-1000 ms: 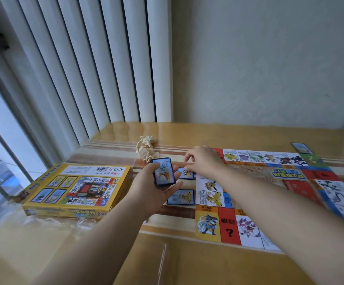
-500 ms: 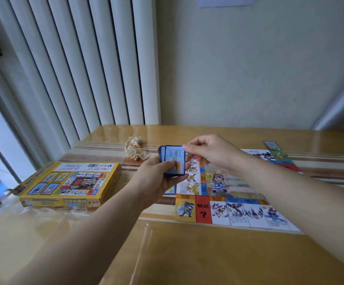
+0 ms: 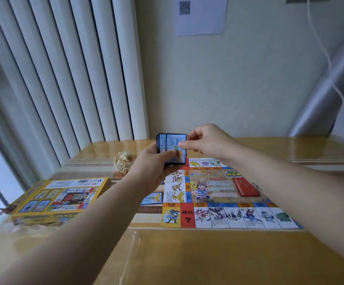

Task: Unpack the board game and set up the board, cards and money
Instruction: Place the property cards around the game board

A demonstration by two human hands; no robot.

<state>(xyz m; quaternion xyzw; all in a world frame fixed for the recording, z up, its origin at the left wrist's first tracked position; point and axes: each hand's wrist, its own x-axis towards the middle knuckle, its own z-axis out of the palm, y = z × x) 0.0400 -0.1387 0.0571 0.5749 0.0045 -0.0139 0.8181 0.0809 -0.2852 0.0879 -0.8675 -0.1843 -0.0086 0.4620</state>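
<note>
My left hand (image 3: 153, 165) holds a stack of blue-bordered cards (image 3: 172, 148) upright above the far left corner of the game board (image 3: 218, 206). My right hand (image 3: 207, 140) pinches the right edge of the front card. The colourful board lies flat on the table in front of me, with a red card pile (image 3: 247, 189) on its middle. One blue card (image 3: 152, 198) lies face up on the table just left of the board. The yellow game box (image 3: 60, 199) rests at the left.
A crumpled ball of paper (image 3: 122, 161) lies behind my left hand. White vertical blinds (image 3: 64, 79) and a window stand at the left, a wall with a paper sheet (image 3: 201, 15) behind. Clear plastic wrap (image 3: 132, 247) lies on the near tabletop.
My right hand came back from the table beside the board to the stack. Both hands lifted the cards higher, and my view shifted toward the board.
</note>
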